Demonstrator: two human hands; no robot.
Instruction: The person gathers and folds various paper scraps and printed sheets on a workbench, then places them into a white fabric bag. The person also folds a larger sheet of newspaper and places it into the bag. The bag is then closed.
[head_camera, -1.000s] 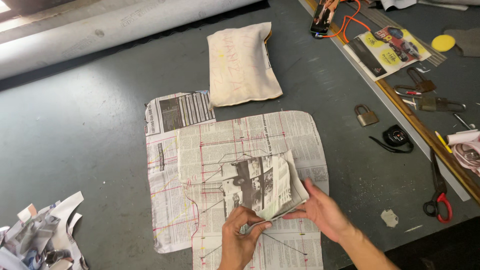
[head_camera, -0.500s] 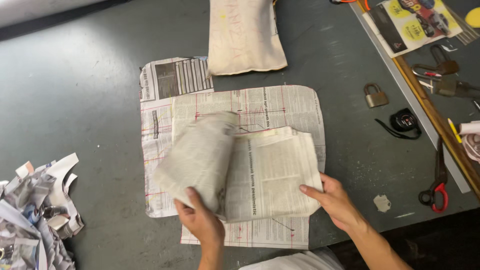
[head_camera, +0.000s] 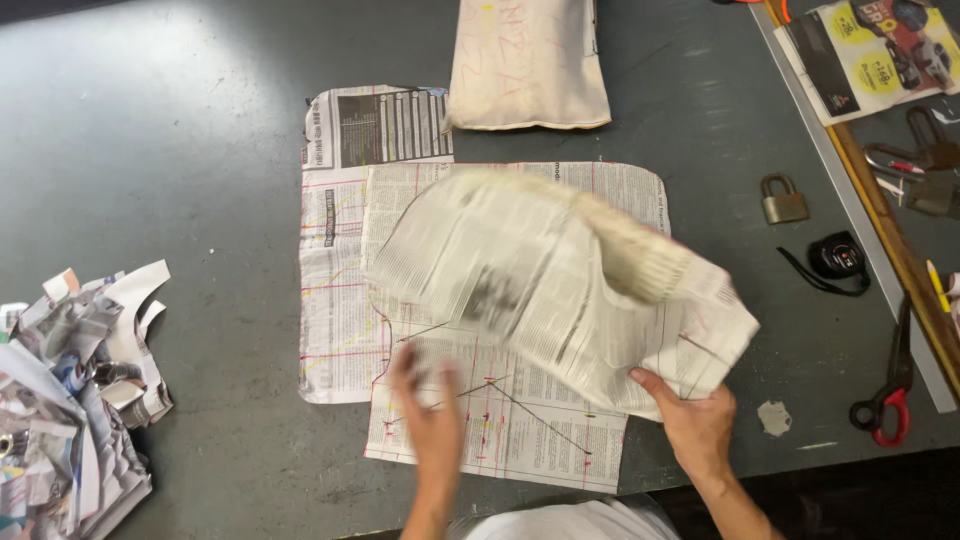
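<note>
A folded newspaper sheet hangs blurred in the air above the table's middle. My right hand pinches its lower right corner. My left hand is blurred, fingers spread, flat over a larger newspaper pattern marked with red and black lines, which lies on the dark table. The left hand holds nothing.
A cream cloth piece lies at the far middle. Newspaper scraps pile at the left edge. On the right: padlock, black tape measure, red-handled scissors, a magazine, a long wooden ruler.
The folded sheet has swung from left to right over the pattern. My left hand let go of it and dropped to the pattern; my right hand keeps its corner.
</note>
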